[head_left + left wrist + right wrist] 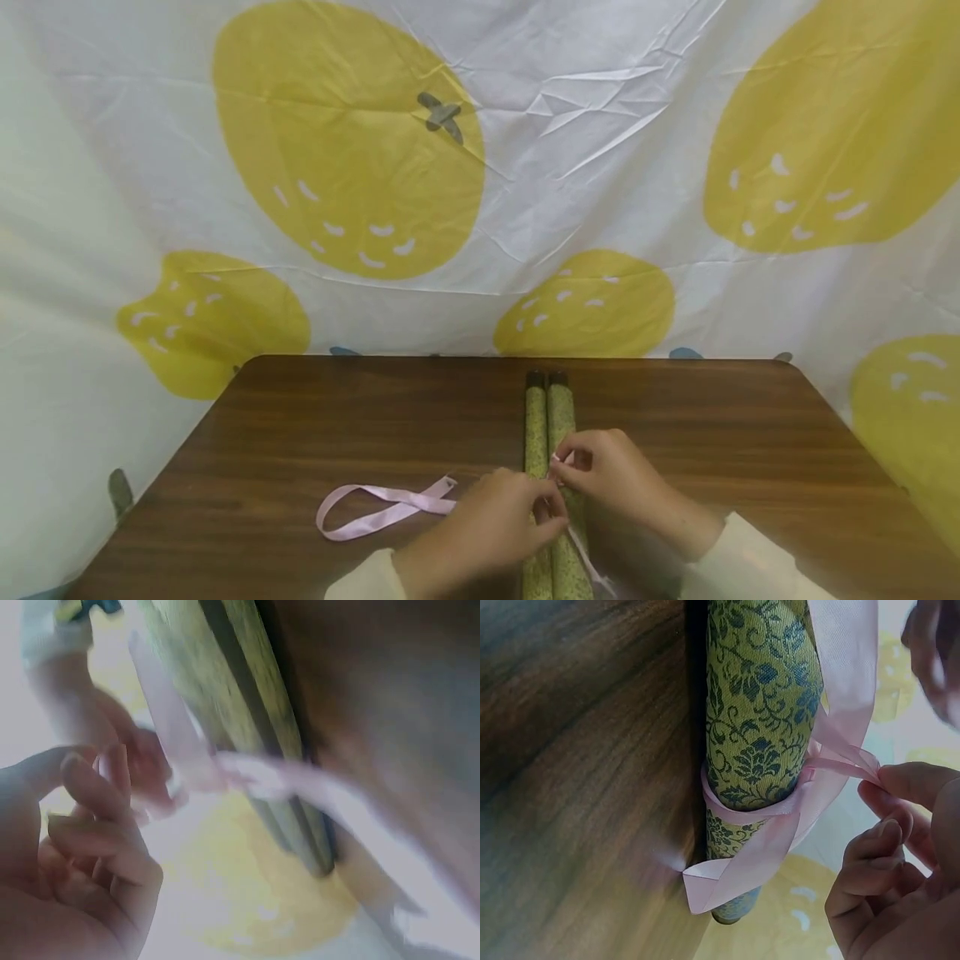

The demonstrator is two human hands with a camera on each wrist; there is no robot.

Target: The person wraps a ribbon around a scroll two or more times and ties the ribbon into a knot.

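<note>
Two rolled scrolls [536, 425] in green-gold floral brocade lie side by side on the table, dark knobs at their far ends. A pink ribbon [769, 844] is looped around them, one tail trailing left and another toward the near right. My right hand [611, 475] pinches a small loop of the ribbon between thumb and index finger, just above the scrolls. My left hand [498, 517] hovers over the left scroll, close to the right hand. In the left wrist view its fingers [97, 847] are loosely bent, with no ribbon visible between them.
The dark wood table [360, 417] carries the ribbon's long looped tail [367, 521] left of the scrolls. Behind and beside it hangs a white cloth [562, 167] printed with yellow lemons.
</note>
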